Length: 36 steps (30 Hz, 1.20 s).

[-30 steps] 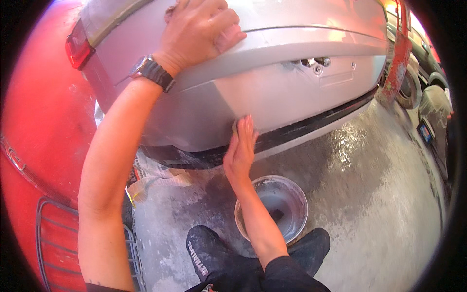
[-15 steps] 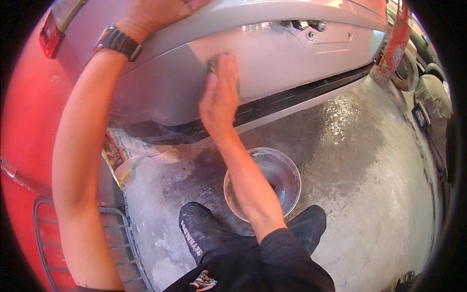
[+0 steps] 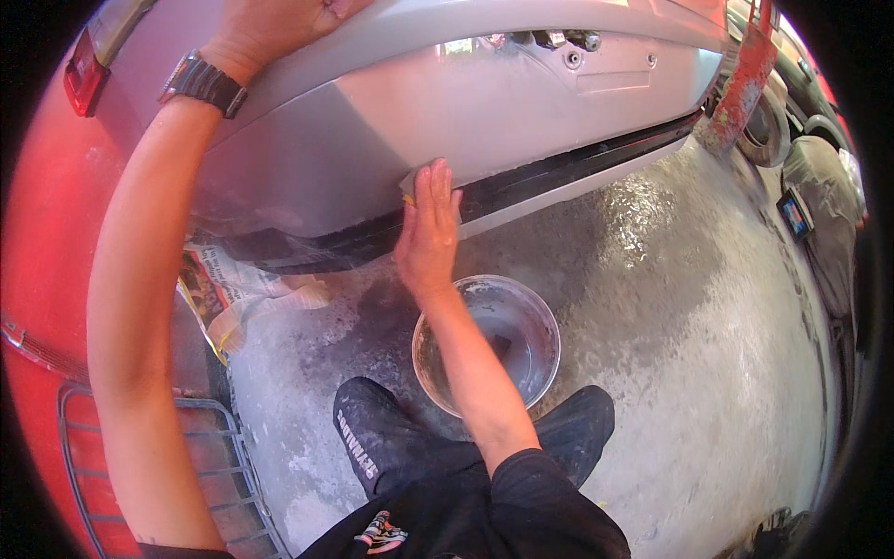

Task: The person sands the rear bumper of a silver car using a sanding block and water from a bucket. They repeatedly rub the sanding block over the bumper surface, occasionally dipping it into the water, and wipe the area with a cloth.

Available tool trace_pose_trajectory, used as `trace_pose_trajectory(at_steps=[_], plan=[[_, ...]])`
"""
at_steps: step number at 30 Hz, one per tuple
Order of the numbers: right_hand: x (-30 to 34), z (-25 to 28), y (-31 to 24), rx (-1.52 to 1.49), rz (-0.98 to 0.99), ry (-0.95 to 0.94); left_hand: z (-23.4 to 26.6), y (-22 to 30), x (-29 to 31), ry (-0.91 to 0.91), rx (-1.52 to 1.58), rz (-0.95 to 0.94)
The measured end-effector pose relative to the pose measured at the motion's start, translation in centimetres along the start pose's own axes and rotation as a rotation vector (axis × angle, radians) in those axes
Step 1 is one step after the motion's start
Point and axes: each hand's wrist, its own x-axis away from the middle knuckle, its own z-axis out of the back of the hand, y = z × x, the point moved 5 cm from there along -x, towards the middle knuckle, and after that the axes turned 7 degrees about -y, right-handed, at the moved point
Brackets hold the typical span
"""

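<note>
Our right hand point(image 3: 429, 233), fingers together, holds a flat grey-and-yellow pad point(image 3: 410, 184) against the silver car panel point(image 3: 345, 154); farther off, our left hand point(image 3: 279, 35) grips we cannot tell how.

Glare speckles the floor point(image 3: 635, 231) amid fisheye distortion.

"What lies beyond the basin point(image 3: 538, 326)?"
"The car panel point(image 3: 391, 130), with the right grip point(image 3: 428, 240) and its pad point(image 3: 408, 185) at the panel's lower edge; the left grip point(image 3: 279, 30) is farther beyond the basin, leftward."
"Left of the basin?"
"Newspaper point(image 3: 244, 279) on the floor point(image 3: 689, 391), and farther left, nearer the person point(image 3: 456, 522), the rack point(image 3: 246, 461)."
"Right of it?"
"The post point(image 3: 745, 88), beyond and rightward; the tyre point(image 3: 765, 144), farther right."
"And in it?"
"An object point(image 3: 501, 347) too indistinct to name."
</note>
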Motion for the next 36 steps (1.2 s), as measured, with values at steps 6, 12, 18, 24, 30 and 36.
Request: trace_pose_trajectory(at_steps=[6,12,18,24,30,36], plan=[[-3.2,7.2,6.8,0.527,-0.116,0.105,0.0,0.0,-0.2,0.029,0.044,-0.002],[-0.4,1.8,0.9,0.272,0.067,-0.087,0.7,-0.9,0.6,0.029,0.036,-0.001],[-7.6,3.8,2.0,0.326,0.173,0.007,-0.5,-1.5,0.9,-0.014,0.036,0.023],[-3.7,0.1,-0.6,0.124,0.203,0.042,-0.9,-1.3,0.9,-0.018,0.103,0.1],[-9.9,0.6,-5.0,-0.077,0.11,-0.024,-0.9,-1.2,1.3,0.009,0.169,0.13],[-6.1,-0.7,-3.6,-0.116,-0.004,0.037,-0.7,-1.3,1.7,0.032,0.135,0.135]])
